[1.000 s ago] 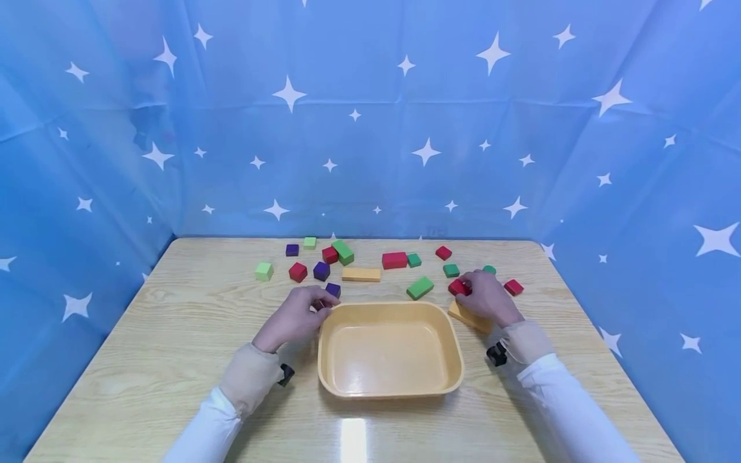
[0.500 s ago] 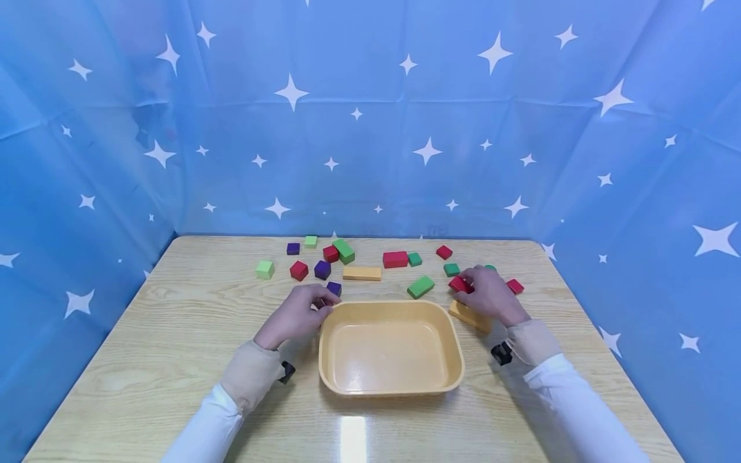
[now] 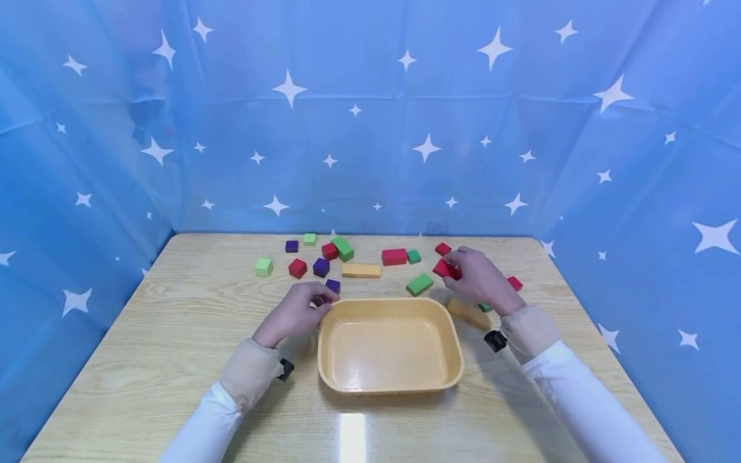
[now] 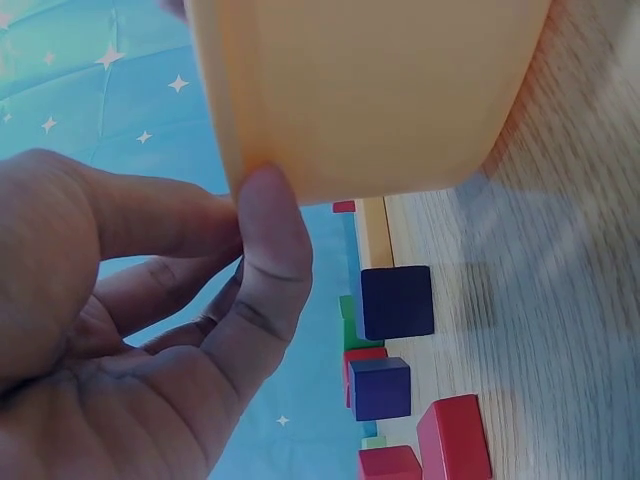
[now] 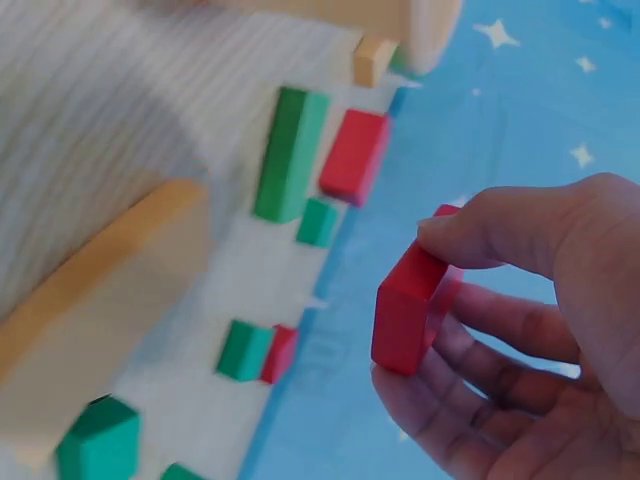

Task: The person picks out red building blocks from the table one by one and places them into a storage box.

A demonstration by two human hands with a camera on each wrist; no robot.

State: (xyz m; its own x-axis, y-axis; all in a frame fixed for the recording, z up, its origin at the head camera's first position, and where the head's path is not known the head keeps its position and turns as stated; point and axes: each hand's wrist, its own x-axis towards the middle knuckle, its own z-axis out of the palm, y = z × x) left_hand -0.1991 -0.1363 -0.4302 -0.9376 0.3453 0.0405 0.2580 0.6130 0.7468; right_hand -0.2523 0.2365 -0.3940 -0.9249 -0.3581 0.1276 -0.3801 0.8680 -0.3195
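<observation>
Red block point(image 5: 400, 318), one: held pinched in the grip of the right hand point(image 3: 479, 278), above the bench point(image 3: 173, 347), beyond the tray point(image 3: 390, 391). Tray rim: pinched by the left hand point(image 3: 296, 315). Other blocks point(image 3: 395, 257): were left scattered, unheld; work was judged barely begun.

A beige plastic tray point(image 3: 390, 350) with rounded corners is sitting upright on the wooden tabletop point(image 3: 162, 360), its far left rim being pinched by the left hand point(image 3: 296, 315). A flat-sided, oblong red block point(image 3: 446, 269) is tilting between the right hand's point(image 3: 482, 280) thumb and fingers, hovering beyond the tray's far right corner.
</observation>
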